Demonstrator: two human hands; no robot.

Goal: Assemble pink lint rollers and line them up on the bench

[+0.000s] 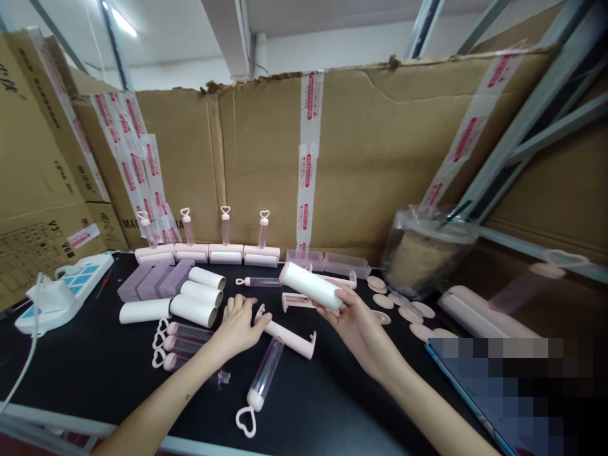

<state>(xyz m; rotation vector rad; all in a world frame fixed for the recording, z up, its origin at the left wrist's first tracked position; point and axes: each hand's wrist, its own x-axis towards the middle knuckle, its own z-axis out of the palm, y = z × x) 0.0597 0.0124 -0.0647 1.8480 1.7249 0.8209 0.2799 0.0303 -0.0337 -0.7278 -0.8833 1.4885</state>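
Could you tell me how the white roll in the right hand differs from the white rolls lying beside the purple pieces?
The held roll is lifted off the table, tilted, gripped at one end by the right hand. The loose rolls lie on the black table, untouched, grouped side by side. All are white cylinders of similar look.

White paper roll (311,285), plain cylinder, tilted, lifted off the table in my right hand (354,320). Pink roller frame (289,335) lies flat on black tabletop, my left hand (237,326) touching its end.
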